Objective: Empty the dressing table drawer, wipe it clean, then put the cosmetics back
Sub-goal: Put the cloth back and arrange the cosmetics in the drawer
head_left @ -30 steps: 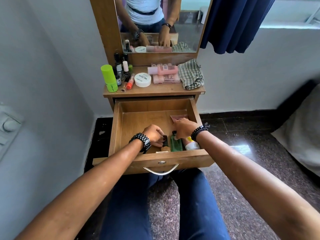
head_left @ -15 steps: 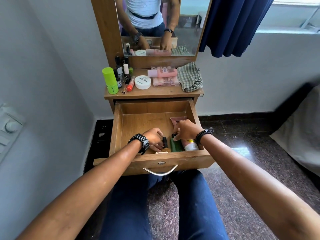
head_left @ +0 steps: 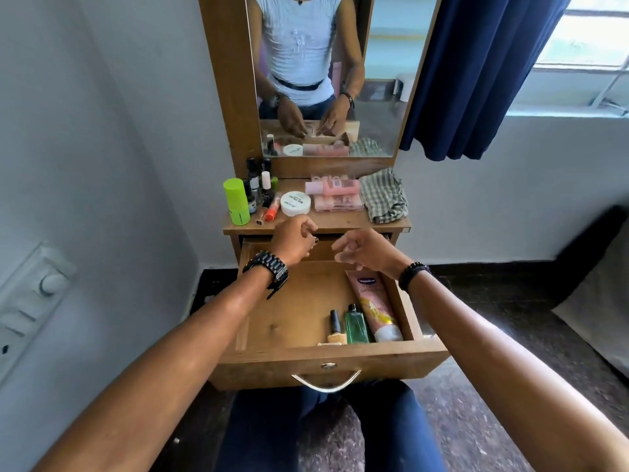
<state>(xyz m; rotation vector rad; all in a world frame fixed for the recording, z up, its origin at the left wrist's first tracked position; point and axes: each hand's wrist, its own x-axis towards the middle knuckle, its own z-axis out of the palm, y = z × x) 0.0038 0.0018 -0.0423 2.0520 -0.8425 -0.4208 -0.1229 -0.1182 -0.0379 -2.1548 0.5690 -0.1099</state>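
**Both hands above the open drawer, three cosmetics inside**

Head view: I see the drawer (head_left: 326, 356) pulled out, its handle (head_left: 326, 381) toward me. In its front right corner three things lie side by side, touching or nearly so: a nail polish (head_left: 336, 330) with a black cap, a green bottle (head_left: 355, 325), and a pink tube (head_left: 376, 306) running along the right wall, cap end toward the front.

My left hand (head_left: 294, 241) hangs over the drawer's back edge, fingers loosely curled with the tips drawn toward the thumb; I see nothing in it. A black watch (head_left: 270, 269) sits on that wrist. My right hand (head_left: 362, 250) is just beside it, apart from it, above the back of the drawer; its fingers are also loosely curled and hold nothing I can see. A dark bracelet (head_left: 413, 275) circles that wrist.

On the tabletop (head_left: 340, 223) stand a green stick (head_left: 235, 201), several small dark bottles (head_left: 257, 183), an orange tube (head_left: 272, 211), a white round jar (head_left: 295, 203), pink boxes (head_left: 335, 195) and a checked cloth (head_left: 384, 195) at the right end. The mirror (head_left: 326, 73) behind reflects my torso and hands.
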